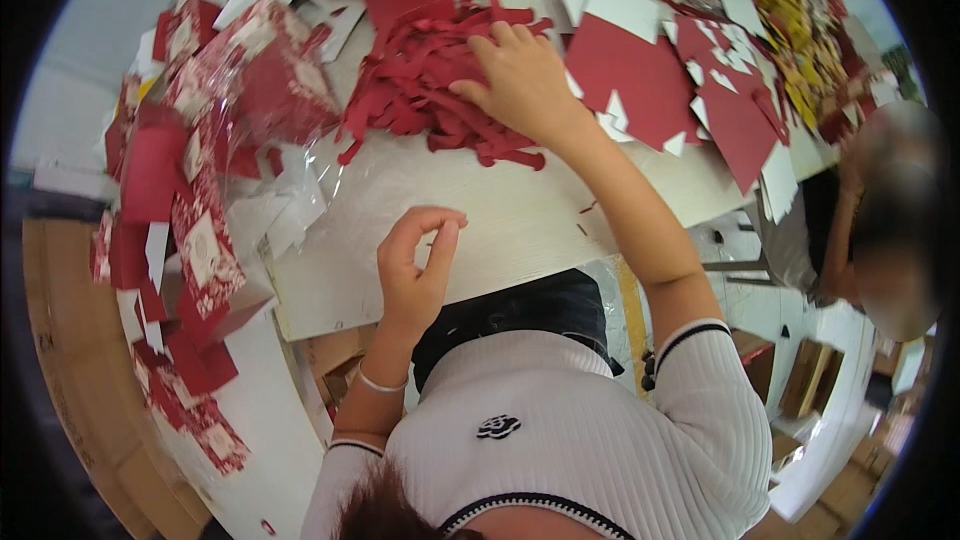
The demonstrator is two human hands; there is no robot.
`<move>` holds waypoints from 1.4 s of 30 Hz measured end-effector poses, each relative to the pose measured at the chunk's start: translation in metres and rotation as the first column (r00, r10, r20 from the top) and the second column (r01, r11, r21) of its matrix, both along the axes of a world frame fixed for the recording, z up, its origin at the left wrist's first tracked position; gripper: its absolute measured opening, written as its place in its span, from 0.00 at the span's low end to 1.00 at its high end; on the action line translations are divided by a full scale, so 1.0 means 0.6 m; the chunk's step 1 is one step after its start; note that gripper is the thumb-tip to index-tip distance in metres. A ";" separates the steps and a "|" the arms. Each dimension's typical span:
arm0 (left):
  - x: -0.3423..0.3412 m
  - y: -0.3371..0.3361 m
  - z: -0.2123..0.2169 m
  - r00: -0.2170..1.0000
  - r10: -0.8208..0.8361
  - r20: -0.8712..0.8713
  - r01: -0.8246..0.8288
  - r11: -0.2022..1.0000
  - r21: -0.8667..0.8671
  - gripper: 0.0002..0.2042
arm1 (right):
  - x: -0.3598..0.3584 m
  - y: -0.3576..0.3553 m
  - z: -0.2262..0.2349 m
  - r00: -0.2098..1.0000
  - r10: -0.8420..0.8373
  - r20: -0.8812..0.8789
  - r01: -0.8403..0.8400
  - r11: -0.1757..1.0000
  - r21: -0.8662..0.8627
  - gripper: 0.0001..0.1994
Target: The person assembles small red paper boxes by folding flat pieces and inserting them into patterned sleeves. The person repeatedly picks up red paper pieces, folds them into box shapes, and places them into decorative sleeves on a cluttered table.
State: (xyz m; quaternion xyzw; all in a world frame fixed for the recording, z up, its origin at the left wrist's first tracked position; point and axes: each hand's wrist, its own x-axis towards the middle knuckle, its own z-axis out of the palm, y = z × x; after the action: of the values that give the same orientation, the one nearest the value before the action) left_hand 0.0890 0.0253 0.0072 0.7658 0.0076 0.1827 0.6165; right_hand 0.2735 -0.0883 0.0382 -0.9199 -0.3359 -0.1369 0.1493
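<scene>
A heap of red paper strips [420,80] lies on the pale table [520,215]. My right hand [520,80] reaches out onto the right side of the heap, palm down, fingers curled into the strips. My left hand [420,265] hovers nearer to me over the table's front edge. Its thumb and forefinger are pinched into a ring and the other fingers are bent. I make out nothing between them. A thin bracelet circles my left wrist.
Red card sheets with white backs [640,75] spread to the right of the heap. Red-and-white patterned cards in clear wrap [250,75] and loose ones [205,250] crowd the left. Another person [890,240] is at the right. Cardboard boxes [70,340] stand lower left.
</scene>
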 end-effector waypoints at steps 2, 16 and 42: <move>-0.014 0.003 -0.001 1.000 0.003 -0.026 -0.001 0.998 0.057 0.04 | -0.009 -0.031 0.004 0.990 -0.051 0.128 0.051 0.999 0.003 0.28; 0.051 -0.059 0.049 0.913 -0.402 -0.070 0.193 0.576 -0.794 0.12 | -0.157 -0.166 -0.020 0.930 0.076 0.360 -0.228 0.888 0.400 0.20; 0.010 -0.033 0.108 0.973 -0.230 -0.037 0.232 0.964 0.127 0.43 | -0.158 -0.039 0.111 0.911 0.344 -0.228 -0.148 0.789 0.597 0.04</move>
State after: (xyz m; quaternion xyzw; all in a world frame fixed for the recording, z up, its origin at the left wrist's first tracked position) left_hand 0.0947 0.0057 0.0719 0.8020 -0.0869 0.1014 0.5822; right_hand 0.1787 -0.1115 0.1048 -0.7905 -0.3689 -0.0561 0.4856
